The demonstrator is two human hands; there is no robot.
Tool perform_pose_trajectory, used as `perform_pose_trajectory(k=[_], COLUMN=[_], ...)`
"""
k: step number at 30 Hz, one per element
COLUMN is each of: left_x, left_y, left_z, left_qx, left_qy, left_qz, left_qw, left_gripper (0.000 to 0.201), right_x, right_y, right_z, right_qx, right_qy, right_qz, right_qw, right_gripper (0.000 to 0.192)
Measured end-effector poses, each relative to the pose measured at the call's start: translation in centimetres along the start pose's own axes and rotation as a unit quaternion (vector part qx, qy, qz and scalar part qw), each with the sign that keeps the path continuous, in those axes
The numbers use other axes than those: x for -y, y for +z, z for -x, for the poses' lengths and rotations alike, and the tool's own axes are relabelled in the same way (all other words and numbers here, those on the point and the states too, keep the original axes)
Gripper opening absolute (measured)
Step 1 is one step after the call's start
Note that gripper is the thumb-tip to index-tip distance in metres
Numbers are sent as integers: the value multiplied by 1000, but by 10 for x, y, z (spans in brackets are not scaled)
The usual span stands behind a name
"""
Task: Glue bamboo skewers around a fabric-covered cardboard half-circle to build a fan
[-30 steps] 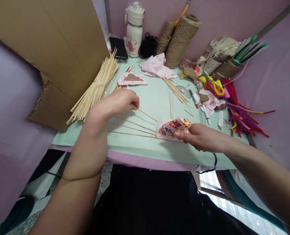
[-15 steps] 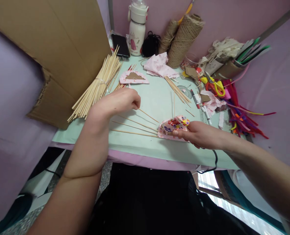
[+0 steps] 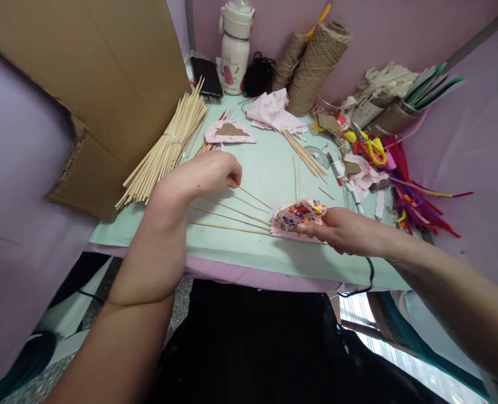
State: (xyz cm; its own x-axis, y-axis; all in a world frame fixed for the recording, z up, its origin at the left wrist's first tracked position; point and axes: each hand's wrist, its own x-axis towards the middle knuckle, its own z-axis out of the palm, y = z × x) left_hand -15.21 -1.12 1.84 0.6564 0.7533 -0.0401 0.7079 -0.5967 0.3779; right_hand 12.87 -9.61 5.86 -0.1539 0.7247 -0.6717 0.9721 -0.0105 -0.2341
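Four thin bamboo sticks (image 3: 232,216) fanned; left hand (image 3: 204,174) fingers pinch one; right hand (image 3: 337,227) fingers grip floral fabric piece (image 3: 299,216).

Pale green table (image 3: 269,168) boxed in by lilac fabric walls (image 3: 459,146)

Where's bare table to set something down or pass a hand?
Free: the mint strip between the pink fabric piece and the loose skewers, down to the left hand; also the near edge below the fanned sticks. Crowded: the right side around the scissors and pipe cleaners, plus the back wall.
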Motion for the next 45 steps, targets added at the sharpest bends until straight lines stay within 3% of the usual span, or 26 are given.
perform_pose_trajectory(k=[12,17,25,29,45], left_x=[-4,-6,-14,-15,-14], left_y=[1,1,7,9,14], left_z=[-1,-2,-4,-5,-10], left_qx=[10,10,30,44,67], left_qy=[-10,4,40,26,11], left_qz=[6,4,-2,-5,-25], left_qw=[1000,1000,999,999,997], left_gripper=[22,22,27,25,24], right_x=[-6,-9,-26,-33,-50], right_y=[0,-1,20,27,34], right_z=[4,13,31,33,23], right_qx=[8,-35,-94,-106,-125], right_qy=[0,21,14,16,7], right_qz=[4,18,-135,-185,-179], right_qw=[1000,999,986,977,976], right_gripper=[74,72,70,69,67])
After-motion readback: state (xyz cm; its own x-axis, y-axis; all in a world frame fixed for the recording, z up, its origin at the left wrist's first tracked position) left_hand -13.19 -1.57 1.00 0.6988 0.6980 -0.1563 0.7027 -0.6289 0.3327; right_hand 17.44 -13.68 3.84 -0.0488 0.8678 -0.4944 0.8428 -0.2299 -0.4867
